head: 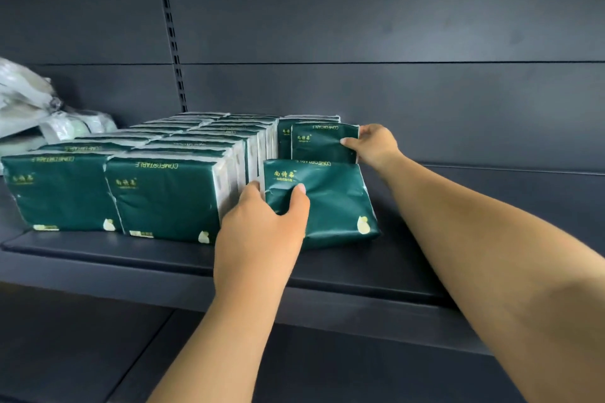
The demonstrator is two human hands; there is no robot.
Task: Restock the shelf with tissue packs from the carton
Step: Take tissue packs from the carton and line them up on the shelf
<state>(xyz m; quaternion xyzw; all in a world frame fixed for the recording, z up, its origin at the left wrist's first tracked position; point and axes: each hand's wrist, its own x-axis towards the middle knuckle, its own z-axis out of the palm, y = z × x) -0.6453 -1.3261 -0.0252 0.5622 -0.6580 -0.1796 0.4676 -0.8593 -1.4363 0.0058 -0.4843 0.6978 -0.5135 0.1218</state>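
Two long rows of dark green tissue packs (163, 196) stand upright on the dark shelf (376, 275), running front to back. To their right a third row has a few packs at the back. My left hand (262, 226) grips the left edge of a front green pack (330, 203), thumb on its face, standing near the shelf's front. My right hand (373, 144) holds the right edge of a rear green pack (322, 144) further back, thumb on its front. The carton is out of view.
White plastic-wrapped goods (36, 108) lie at the far left of the shelf. A slotted upright (172, 33) runs up the dark back panel. The shelf's right half (491, 193) is bare. A lower shelf (82, 347) shows below.
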